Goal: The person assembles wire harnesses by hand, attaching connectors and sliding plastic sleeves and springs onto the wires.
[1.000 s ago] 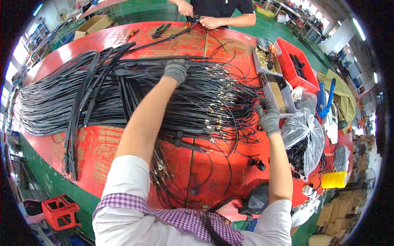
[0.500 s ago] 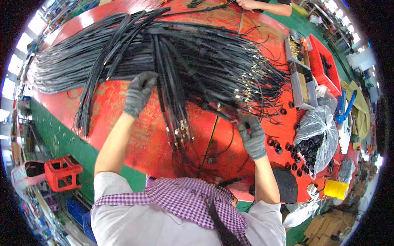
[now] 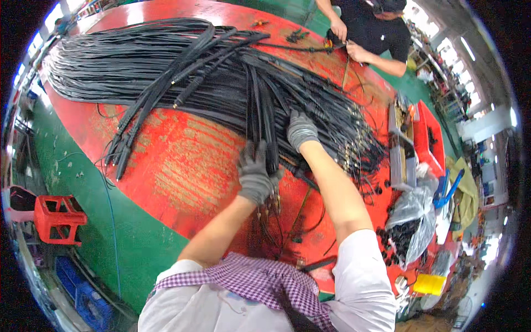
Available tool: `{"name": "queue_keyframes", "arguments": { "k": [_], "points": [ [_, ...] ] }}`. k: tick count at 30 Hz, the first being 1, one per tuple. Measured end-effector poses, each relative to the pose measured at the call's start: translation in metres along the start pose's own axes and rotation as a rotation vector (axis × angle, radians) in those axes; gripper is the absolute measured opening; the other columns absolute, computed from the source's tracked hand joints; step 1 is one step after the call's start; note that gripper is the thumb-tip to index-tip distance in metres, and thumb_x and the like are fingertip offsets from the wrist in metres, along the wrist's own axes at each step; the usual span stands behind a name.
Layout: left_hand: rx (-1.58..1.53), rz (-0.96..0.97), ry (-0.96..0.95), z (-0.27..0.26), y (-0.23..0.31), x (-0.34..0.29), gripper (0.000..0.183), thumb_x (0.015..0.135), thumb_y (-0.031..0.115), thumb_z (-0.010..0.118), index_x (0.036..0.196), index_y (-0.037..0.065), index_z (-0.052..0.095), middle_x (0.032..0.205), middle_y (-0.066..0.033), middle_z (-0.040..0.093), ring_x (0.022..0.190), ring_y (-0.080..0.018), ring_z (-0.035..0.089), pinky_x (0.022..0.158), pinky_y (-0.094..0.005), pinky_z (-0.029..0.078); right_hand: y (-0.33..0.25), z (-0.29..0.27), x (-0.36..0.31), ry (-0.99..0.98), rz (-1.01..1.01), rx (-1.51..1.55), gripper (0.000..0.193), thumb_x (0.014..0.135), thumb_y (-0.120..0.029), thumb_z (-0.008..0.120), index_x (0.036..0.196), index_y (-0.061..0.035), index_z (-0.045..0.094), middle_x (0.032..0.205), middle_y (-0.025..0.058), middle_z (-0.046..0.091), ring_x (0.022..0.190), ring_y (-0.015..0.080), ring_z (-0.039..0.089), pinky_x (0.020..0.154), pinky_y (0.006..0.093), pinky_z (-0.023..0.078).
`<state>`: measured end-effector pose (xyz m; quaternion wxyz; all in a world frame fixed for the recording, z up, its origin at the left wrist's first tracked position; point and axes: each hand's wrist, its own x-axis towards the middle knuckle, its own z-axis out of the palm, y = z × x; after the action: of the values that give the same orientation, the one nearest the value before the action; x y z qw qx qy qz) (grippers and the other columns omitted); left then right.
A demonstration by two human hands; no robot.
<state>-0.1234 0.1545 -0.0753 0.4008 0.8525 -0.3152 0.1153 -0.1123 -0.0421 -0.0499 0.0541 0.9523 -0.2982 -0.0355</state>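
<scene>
From far off I am watching two gloved hands working over one red table (image 3: 182, 160). One big pile of black cables (image 3: 221, 105) is lying across it from far left to right; I am finding too many strands to count. One smaller bunch (image 3: 268, 122) is hanging over the pile's near side. My left hand (image 3: 256, 174) is touching that bunch low down; it is looking blurry, so I cannot tell if its fingers are clamped or apart. My right hand (image 3: 302, 130) is resting on the pile, just right of the bunch; cables are hiding its fingertips, so I cannot tell there either. On the right, two gray boxes (image 3: 410, 169), one red bin (image 3: 434, 163), one clear bag (image 3: 415, 213) and one yellow spool (image 3: 429, 284) are sitting. On the far side, one other person (image 3: 376, 27) is holding two hands (image 3: 359, 53) close together. Near left, one red stool (image 3: 58, 219) is standing on the green floor (image 3: 138, 249).
</scene>
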Motion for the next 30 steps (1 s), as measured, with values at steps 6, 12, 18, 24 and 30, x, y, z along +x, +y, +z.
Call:
{"name": "queue_keyframes", "arguments": {
  "k": [6,12,18,24,30],
  "points": [
    [-0.193,0.000,-0.175,0.013,-0.027,-0.005,0.081,0.062,0.024,0.064,0.133,0.014,0.026,0.128,-0.0238,0.031,0.116,-0.0410,0.033,0.095,-0.0467,0.032,0.036,-0.102,0.051,0.306,-0.198,-0.441,0.026,0.082,-0.014,0.043,0.105,-0.0040,0.049,0.101,0.0160,0.051,0.078,0.0260,0.059,0.063,0.0367,0.050],
    [-0.389,0.017,-0.259,-0.023,-0.041,0.022,0.070,0.063,0.005,0.058,0.128,0.009,0.033,0.123,-0.0205,0.036,0.113,-0.0381,0.037,0.097,-0.0397,0.034,0.112,-0.139,0.171,0.307,-0.195,-0.561,0.033,0.080,-0.011,0.041,0.112,-0.0092,0.047,0.110,0.0195,0.050,0.090,0.0290,0.057,0.072,0.0390,0.048],
    [-0.428,0.057,-0.367,-0.095,-0.081,0.051,0.067,0.062,0.003,0.057,0.125,0.005,0.036,0.121,-0.0193,0.037,0.112,-0.0345,0.038,0.097,-0.0377,0.033,0.108,-0.128,0.181,0.267,-0.027,-0.457,0.040,0.083,-0.009,0.034,0.122,-0.0135,0.037,0.114,0.0229,0.048,0.091,0.0368,0.055,0.076,0.0445,0.046],
    [-1.180,-0.585,-0.413,-0.044,-0.084,0.011,0.073,0.066,0.009,0.058,0.131,0.001,0.025,0.121,-0.0194,0.036,0.115,-0.0349,0.035,0.098,-0.0395,0.031,0.137,-0.004,0.175,-0.173,0.125,-0.055,0.047,0.083,-0.012,0.036,0.130,-0.0086,0.031,0.127,0.0185,0.041,0.109,0.0305,0.049,0.091,0.0396,0.040],
    [-0.367,-0.007,-0.338,-0.031,-0.060,0.000,0.076,0.070,0.019,0.063,0.132,0.002,0.023,0.127,-0.0212,0.029,0.119,-0.0360,0.030,0.100,-0.0396,0.029,0.176,-0.006,0.144,-0.063,-0.480,-0.229,0.050,0.086,-0.021,0.039,0.133,-0.0125,0.026,0.131,0.0195,0.036,0.114,0.0330,0.044,0.094,0.0368,0.038]
  ]
}}
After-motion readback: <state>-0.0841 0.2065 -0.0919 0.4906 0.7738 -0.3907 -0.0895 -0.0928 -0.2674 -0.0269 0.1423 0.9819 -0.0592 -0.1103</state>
